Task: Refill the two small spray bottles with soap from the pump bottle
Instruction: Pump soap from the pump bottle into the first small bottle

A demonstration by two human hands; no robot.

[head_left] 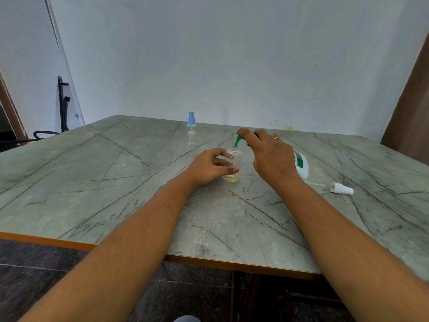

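1. The person's left hand [210, 167] is curled loosely around a small clear spray bottle [232, 167] standing upright on the table [116, 173]. Thumb and fingers sit on its side, steadying it, not squeezed tight.
2. That small bottle is open at the top, you can see the bare threaded neck, and there's a thin layer of yellowish soap in the bottom.
3. The right hand [270, 156] is palm-down on top of the pump bottle [301, 165], fingers spread over the green pump head [239, 139]. The green spout points down right over the open neck of the small bottle.
4. The pump bottle itself is white with a green label, mostly hidden behind the right hand, just to the right of the small bottle.
5. The removed white sprayer top [343, 188], with its thin tube, is lying on its side on the table, right of the pump bottle.
6. The second spray bottle [191, 132], clear with a blue sprayer top on it, stands farther back on the table, well apart from both hands. Can't really tell if there's anything in it.
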